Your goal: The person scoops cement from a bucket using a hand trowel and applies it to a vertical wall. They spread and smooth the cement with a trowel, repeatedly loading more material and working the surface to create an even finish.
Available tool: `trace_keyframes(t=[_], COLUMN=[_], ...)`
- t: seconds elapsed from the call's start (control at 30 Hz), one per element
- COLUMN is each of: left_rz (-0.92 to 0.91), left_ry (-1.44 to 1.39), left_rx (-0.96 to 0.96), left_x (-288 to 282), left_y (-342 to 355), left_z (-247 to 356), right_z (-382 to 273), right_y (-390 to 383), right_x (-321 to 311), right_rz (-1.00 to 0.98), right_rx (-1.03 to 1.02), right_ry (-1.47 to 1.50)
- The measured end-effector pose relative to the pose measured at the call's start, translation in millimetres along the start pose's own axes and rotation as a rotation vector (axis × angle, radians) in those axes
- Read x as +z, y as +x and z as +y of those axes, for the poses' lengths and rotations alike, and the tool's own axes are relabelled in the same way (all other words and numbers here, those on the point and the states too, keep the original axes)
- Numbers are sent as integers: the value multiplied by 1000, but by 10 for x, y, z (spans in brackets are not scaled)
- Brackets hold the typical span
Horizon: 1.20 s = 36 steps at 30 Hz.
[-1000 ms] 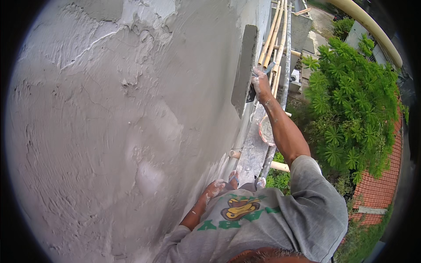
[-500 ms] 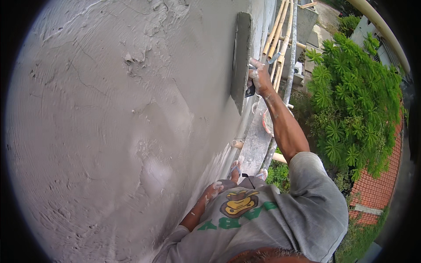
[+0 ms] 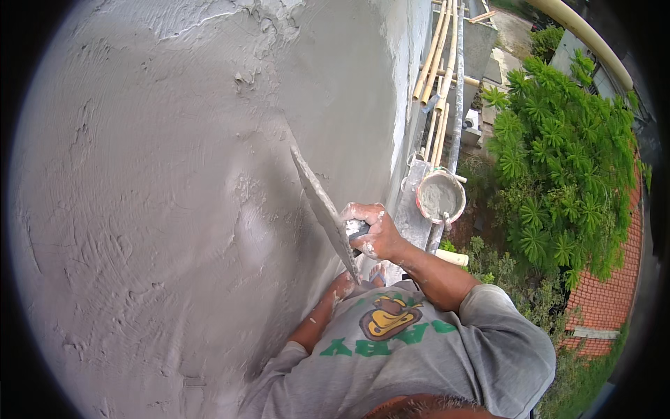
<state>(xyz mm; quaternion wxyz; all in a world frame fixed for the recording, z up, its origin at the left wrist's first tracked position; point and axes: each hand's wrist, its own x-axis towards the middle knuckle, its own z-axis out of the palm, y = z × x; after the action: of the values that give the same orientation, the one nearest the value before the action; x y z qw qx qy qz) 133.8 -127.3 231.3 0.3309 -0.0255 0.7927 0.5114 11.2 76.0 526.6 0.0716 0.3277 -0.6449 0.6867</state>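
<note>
The trowel [image 3: 324,206] is at the centre of the frame, against or very near the grey wall [image 3: 174,174], its long blade slanting from upper left to lower right. The right hand [image 3: 377,230] is closed around the handle at the back of the blade, probably because this grip keeps the fingers off the wet plaster and lets the wrist set the tilt. The left hand [image 3: 342,285], at the lower centre, is close to the wall and partly covered by the lower end of the trowel; I cannot tell if it is clenched or leaning on something. Right of the centre, the bucket [image 3: 419,200] with grey mortar [image 3: 440,194] stands on or by the plank [image 3: 413,202], perhaps placed there to be within easy reach. Poles [image 3: 430,52] run to the top of the frame, and a tree [image 3: 534,153] and a red roof [image 3: 606,279] fill the right side.
</note>
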Motion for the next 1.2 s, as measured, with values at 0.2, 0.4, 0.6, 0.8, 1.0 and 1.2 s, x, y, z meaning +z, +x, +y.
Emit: trace_keyframes(t=[0.2,0.4,0.6,0.8,1.0,1.2], left_rz=[43,60,60,-21,-46,90], left_ry=[-143,-81,-195,-122,-150,-212], left_rx=[-62,-21,-80,-47,21,25], left_x=[40,34,43,-21,91,18], left_y=[174,82,88,121,28,83], left_z=[-253,3,55,-292,530,-400], right_z=[21,28,-428,-774,-191,409], right_y=[632,1429,1274,465,1157,1930], right_x=[-514,-964,-506,230,-833,-1461], right_rz=[399,327,278,82,444,335], right_rx=[419,501,463,31,375,349], right_ry=[398,312,301,-74,31,126])
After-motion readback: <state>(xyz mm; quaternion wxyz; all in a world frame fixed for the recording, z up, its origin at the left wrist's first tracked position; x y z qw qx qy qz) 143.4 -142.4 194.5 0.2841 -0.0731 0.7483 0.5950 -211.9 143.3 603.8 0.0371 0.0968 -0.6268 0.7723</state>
